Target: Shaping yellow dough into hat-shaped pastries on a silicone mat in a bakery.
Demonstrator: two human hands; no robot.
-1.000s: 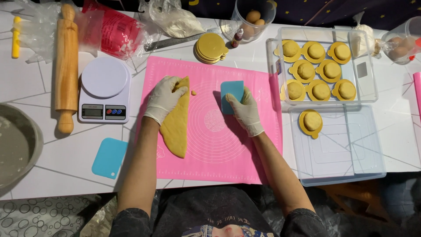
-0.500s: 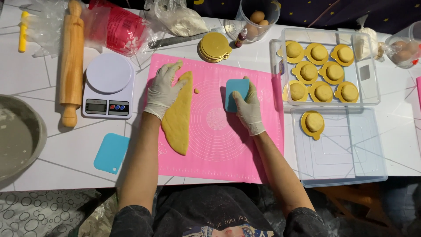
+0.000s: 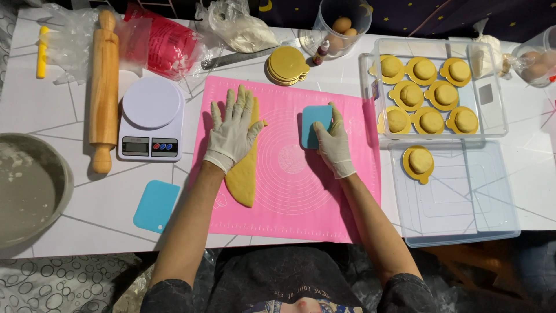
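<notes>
One dough log under left hand

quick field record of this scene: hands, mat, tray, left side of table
left hand: gloved left hand flat on yellow dough
right hand: gloved right hand holds blue scraper
mat: pink mat under both
tray: clear tray with dough balls on gold discs
left side: scale, rolling pin, metal bowl

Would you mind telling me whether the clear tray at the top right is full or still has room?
Still has room: the clear tray holds seven dough balls on gold discs, its right end bare.
</notes>
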